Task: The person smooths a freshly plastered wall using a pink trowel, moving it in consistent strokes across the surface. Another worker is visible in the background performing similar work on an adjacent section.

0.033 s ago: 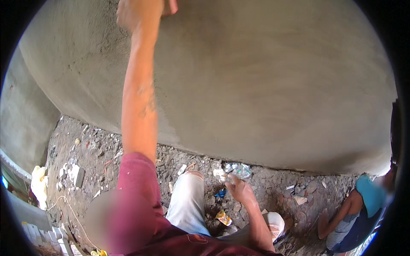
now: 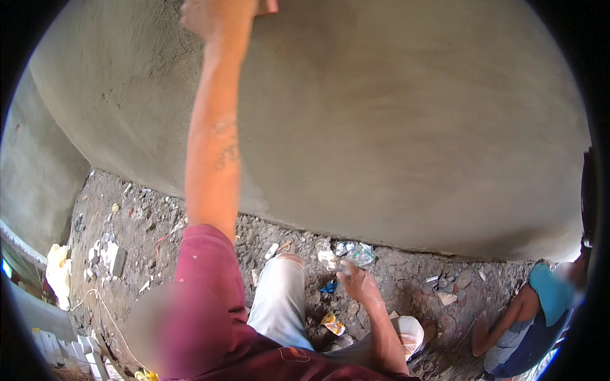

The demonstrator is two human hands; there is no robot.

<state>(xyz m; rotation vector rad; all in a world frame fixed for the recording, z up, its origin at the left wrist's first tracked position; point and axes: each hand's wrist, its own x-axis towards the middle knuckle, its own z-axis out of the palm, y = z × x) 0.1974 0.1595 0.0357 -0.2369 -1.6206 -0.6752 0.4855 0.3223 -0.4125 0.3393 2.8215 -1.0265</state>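
My left arm reaches up along a grey rendered wall [image 2: 406, 127], and my left hand [image 2: 215, 18] is closed at the upper edge of the view, slightly blurred and partly cut off. Beside it shows the straight edge of a reddish flat thing [image 2: 267, 6], which lies against the wall; most of it is out of the picture. Low down, my right hand [image 2: 362, 284] hangs over the rubble near my knee, its fingers curled together. Whatever they may hold is too small to make out. Behind those fingers lies a crumpled clear plastic piece [image 2: 358, 253] at the wall's foot.
Broken stones and rubble [image 2: 114, 259] cover the ground. A pale yellow bag [image 2: 58, 276], a thin cord [image 2: 108, 311] and white blocks [image 2: 95, 362] lie at left. Another person in a teal top [image 2: 548, 289] crouches at the far right. Blue [image 2: 329, 287] and orange scraps [image 2: 332, 323] lie between my legs.
My left hand and forearm have shifted a little to the right across the wall, along with the reddish thing. My right hand has stayed in nearly the same place.
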